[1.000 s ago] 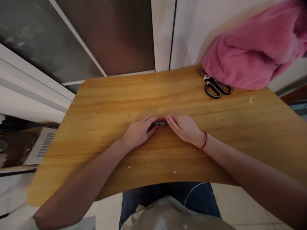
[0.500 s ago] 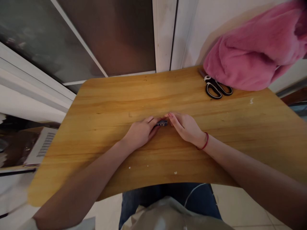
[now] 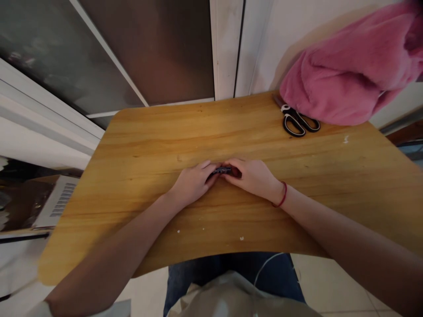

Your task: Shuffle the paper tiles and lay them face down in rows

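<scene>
A small dark piece with light markings (image 3: 223, 170) sits between my two hands at the middle of the wooden table (image 3: 158, 136); its kind is too small to make out. My left hand (image 3: 192, 181) grips its left end, thumb and fingers closed round it. From the other side, my right hand (image 3: 257, 178), with a red band at the wrist, pinches the right end between thumb and forefinger. The fingers cover part of the piece at both ends.
Black-handled scissors (image 3: 299, 122) lie at the back right, their blades beside a pink plush cloth (image 3: 337, 83). White scraps (image 3: 242, 238) dot the table near its front edge. A framed glass panel (image 3: 178, 53) stands behind, and a box (image 3: 59, 202) is at left below table level.
My right thumb and fingers have come down and closed on the right end of the dark piece. My left hand has stayed about where it was, still holding it.
</scene>
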The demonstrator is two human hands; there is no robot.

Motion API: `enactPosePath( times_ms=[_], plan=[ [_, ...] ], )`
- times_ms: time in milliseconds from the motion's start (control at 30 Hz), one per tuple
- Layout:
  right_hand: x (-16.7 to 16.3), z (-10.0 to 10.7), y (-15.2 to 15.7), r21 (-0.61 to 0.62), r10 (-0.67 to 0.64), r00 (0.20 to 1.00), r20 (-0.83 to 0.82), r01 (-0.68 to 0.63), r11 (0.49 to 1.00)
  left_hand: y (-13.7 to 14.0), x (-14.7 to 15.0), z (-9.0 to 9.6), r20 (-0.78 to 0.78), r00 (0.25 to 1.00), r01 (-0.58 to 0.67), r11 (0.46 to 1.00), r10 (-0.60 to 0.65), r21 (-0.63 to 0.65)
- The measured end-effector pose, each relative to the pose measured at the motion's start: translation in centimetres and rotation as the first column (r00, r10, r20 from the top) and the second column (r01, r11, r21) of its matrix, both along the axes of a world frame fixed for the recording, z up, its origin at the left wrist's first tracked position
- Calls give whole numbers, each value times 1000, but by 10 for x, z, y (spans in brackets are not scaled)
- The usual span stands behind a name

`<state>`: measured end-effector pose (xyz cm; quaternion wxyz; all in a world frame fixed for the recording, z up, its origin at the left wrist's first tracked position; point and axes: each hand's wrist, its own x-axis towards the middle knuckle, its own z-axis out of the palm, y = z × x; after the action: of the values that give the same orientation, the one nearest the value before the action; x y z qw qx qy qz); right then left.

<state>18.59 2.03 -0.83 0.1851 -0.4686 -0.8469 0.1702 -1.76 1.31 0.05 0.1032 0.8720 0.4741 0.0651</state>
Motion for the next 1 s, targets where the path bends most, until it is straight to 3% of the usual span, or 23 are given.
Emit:
enactPosePath(
  times_ms=[400, 633, 700, 800, 867, 933, 1000],
  plan=[
    [-1, 2, -1, -49, 1, 999, -38, -2, 999, 5, -4, -4, 272, 961, -36, 998, 50, -54],
    [3, 12, 0, -248, -39, 939, -341, -50, 967, 8, -9, -6, 541, 834, 12, 984, -108, 178],
    [4, 13, 1, -366, -48, 893, -448, -134, 921, 6, -11, -5, 551, 822, 0, 967, -146, 256],
    [2, 12, 3, -551, -107, 789, -605, -318, 771, 1, -13, -6, 512, 846, -39, 942, -147, 335],
    [0, 12, 4, -604, -153, 733, -663, -402, 688, 0, -13, -6, 493, 858, -50, 933, -143, 357],
    [-2, 11, 4, -618, -189, 698, -690, -433, 656, -1, -11, -4, 516, 846, -56, 941, -133, 334],
    [-3, 11, 4, -619, -230, 668, -707, -428, 659, 0, -8, -1, 585, 808, -76, 970, -76, 232]
  ],
)
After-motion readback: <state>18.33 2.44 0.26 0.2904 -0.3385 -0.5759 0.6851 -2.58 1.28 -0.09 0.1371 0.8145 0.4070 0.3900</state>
